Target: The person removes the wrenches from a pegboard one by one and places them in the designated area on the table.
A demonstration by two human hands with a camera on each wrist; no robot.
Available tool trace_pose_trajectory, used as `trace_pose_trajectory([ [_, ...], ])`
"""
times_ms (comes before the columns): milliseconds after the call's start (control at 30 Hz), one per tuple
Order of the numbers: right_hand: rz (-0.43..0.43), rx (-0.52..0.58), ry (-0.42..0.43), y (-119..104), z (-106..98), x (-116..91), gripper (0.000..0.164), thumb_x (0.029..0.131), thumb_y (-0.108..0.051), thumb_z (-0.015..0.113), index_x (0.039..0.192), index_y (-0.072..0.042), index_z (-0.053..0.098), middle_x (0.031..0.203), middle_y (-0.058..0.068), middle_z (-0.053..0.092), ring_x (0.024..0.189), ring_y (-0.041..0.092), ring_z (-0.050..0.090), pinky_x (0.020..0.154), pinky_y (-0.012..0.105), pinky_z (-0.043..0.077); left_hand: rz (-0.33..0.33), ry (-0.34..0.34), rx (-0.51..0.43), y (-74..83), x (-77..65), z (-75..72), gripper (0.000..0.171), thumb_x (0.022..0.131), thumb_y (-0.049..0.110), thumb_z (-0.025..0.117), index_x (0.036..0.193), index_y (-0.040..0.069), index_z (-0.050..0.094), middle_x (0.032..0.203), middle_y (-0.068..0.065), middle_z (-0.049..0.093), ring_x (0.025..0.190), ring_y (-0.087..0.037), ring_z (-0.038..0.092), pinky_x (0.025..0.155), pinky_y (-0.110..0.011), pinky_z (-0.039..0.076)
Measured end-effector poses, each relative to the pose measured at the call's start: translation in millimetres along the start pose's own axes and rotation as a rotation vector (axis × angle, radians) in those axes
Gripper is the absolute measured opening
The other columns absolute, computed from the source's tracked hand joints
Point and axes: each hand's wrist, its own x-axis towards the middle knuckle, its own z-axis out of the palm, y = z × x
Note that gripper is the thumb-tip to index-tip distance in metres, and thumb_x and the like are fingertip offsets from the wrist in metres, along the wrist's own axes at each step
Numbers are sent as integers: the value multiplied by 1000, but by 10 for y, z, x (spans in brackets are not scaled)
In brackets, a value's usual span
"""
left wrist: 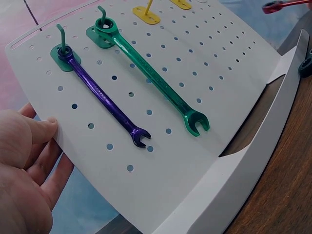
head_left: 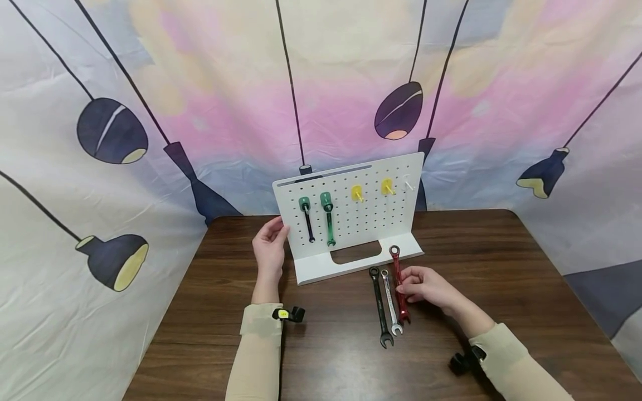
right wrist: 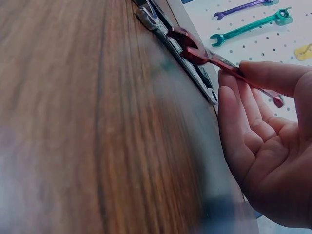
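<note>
My left hand (head_left: 270, 245) grips the left edge of a white pegboard (head_left: 346, 223), thumb on the front and fingers behind. Between the thumb and fingers of my right hand (head_left: 423, 287) is a red wrench (head_left: 399, 284), pinched at its shaft, its ring end toward the board's base. Beside it on the table lie a silver wrench (head_left: 390, 301) and a black wrench (head_left: 380, 306). On the board a purple wrench (left wrist: 100, 92) and a green wrench (left wrist: 151, 73) hang by their ring ends from green hooks.
Two yellow hooks (head_left: 387, 187) and a white hook (head_left: 408, 182) stick out of the board's right half without wrenches. The brown wooden table (head_left: 331, 345) carries everything. Behind it hangs a cloth (head_left: 341, 67) printed with lamps.
</note>
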Motion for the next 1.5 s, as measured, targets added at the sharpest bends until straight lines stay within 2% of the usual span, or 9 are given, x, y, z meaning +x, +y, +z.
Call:
trace_pose_trajectory([
  [167,26,-20,-53,31,-22,-59,32,98,-10,76,118,9,61,92,8,75,84,15,69,75,34,62,-11,3,3,7,2,-11,26,98,1,77,124,2,78,103,2,76,94,-15,68,83,-23,57],
  [333,51,-26,-70,59,-23,-93,31,98,-11,76,118,8,61,94,10,76,83,16,70,74,33,63,-15,6,0,10,4,-17,27,98,1,77,125,2,77,103,2,76,95,-15,68,83,-23,57],
  [1000,56,-26,-77,126,-1,-134,28,98,-9,75,117,9,63,91,5,76,80,11,69,71,28,62,3,-13,-2,20,8,17,27,98,1,77,125,3,78,103,-1,76,93,-16,68,82,-24,57],
  [1300,61,-50,-67,137,8,-142,29,100,-8,73,120,11,64,94,7,76,81,13,70,71,29,62,-35,-1,10,22,8,10,29,98,2,77,127,0,76,104,2,76,94,-14,68,83,-22,56],
  [1500,68,-70,-55,106,23,-140,31,99,-9,74,121,12,64,93,8,76,81,15,71,71,30,62,-15,12,-9,23,15,18,29,96,-2,78,125,-4,75,100,0,75,88,-11,67,75,-21,54],
])
